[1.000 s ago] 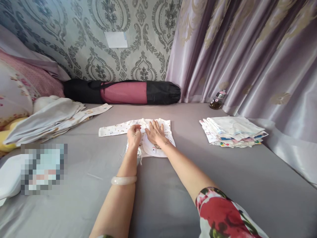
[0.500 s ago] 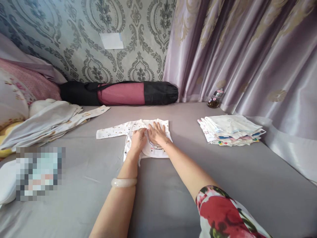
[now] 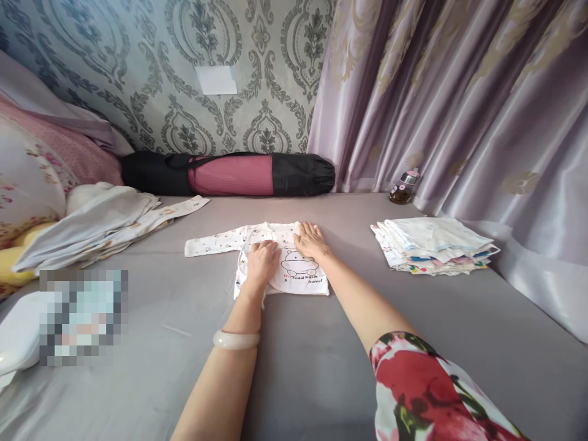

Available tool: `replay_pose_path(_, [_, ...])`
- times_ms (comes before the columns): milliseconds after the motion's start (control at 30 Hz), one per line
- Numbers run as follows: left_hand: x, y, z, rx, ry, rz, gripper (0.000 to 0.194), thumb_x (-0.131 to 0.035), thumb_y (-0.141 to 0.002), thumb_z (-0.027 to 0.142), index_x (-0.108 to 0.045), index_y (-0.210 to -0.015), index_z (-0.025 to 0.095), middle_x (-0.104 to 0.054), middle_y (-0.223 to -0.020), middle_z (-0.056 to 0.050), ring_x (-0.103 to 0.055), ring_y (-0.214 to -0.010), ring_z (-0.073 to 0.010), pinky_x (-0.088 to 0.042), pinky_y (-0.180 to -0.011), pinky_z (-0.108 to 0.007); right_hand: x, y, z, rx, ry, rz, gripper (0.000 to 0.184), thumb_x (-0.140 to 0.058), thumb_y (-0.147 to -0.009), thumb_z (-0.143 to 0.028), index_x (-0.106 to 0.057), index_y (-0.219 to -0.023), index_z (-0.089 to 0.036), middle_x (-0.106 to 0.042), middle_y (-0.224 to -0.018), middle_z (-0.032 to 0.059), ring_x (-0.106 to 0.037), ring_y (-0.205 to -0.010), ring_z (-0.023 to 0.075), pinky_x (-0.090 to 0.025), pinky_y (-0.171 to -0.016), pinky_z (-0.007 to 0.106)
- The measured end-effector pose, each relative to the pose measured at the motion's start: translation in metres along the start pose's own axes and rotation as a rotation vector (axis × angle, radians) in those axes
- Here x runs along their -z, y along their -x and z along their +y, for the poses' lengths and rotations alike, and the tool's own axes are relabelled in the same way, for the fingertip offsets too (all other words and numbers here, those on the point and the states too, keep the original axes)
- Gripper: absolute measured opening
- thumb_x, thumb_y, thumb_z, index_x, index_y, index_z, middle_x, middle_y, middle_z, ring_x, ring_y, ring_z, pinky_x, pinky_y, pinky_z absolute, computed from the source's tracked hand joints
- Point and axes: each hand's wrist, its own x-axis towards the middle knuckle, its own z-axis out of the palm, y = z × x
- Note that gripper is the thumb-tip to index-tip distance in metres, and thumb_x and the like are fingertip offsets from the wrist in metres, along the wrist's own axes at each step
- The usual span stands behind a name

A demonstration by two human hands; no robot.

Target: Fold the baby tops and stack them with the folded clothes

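White shirt (image 3: 285,236), print (image 3: 299,263) now uncovered, right hand (image 3: 313,243) flat at shoulder, left hand (image 3: 263,258), grip unclear

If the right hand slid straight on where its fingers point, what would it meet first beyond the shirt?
Past the white shirt and a stretch of gray sheet, the right hand would likely meet the long black-and-pink roll; exactly where along it is hard to judge.

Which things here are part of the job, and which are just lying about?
Part of the job:
shirt, under the left hand and right hand
probably the folded stack
perhaps the loose clothes

Lying about, it seems:
bottle
rolled mat
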Motion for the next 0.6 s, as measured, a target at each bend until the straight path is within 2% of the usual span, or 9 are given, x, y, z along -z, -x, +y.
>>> replay_pose_path(300, [0.002,-0.001,0.002,0.022,-0.012,-0.001,0.027,-0.051,-0.089,0.024,-0.069,-0.108,0.021,-0.066,-0.125,-0.008,-0.056,-0.112,-0.0305,-0.045,-0.095,-0.044,0.001,-0.008,0.005,-0.034,0.016,-0.011,0.067,-0.015,-0.1,-0.041,-0.018,-0.155,-0.002,-0.014,-0.163,0.0138,-0.009,-0.15,0.0245,-0.006,-0.121,0.042])
replay_pose_path(467, [0.004,-0.004,0.004,0.046,0.016,0.001,0.032,-0.047,-0.087,0.016,-0.068,-0.111,0.018,-0.07,-0.116,-0.011,-0.059,-0.11,-0.0297,-0.046,-0.095,-0.043,0.008,-0.004,-0.01,0.024,0.032,0.024,0.066,-0.018,-0.1,-0.041,-0.02,-0.154,-0.002,-0.012,-0.163,0.0152,-0.005,-0.151,0.0251,0.0,-0.12,0.045])
replay_pose_path(600, [0.004,-0.007,0.002,0.061,0.067,0.015,0.036,-0.044,-0.086,0.011,-0.066,-0.115,0.015,-0.071,-0.112,-0.012,-0.06,-0.111,-0.0282,-0.046,-0.098,-0.041,0.001,-0.006,-0.026,0.011,-0.046,0.0,0.071,-0.013,-0.1,-0.047,-0.019,-0.154,0.0,-0.015,-0.162,0.0173,-0.01,-0.15,0.0263,-0.006,-0.12,0.043])
